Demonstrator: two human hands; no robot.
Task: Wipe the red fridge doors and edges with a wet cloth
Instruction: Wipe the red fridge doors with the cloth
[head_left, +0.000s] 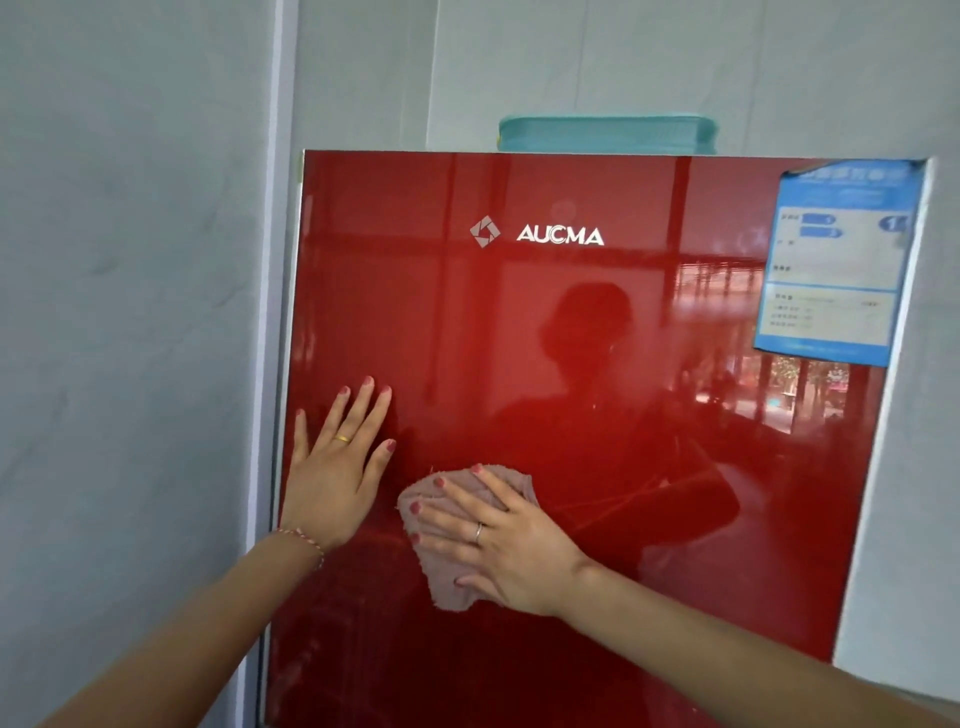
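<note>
Hands press a pinkish, perhaps damp cloth on glossy red door.

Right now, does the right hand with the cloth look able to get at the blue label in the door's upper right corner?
Probably yes. The right hand presses the pink cloth flat low on the red door, and only bare glossy door lies between it and the blue label. It would be an upward stretch.

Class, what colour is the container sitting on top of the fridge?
Teal green; the container shows best in the head view, above the red fridge.
</note>
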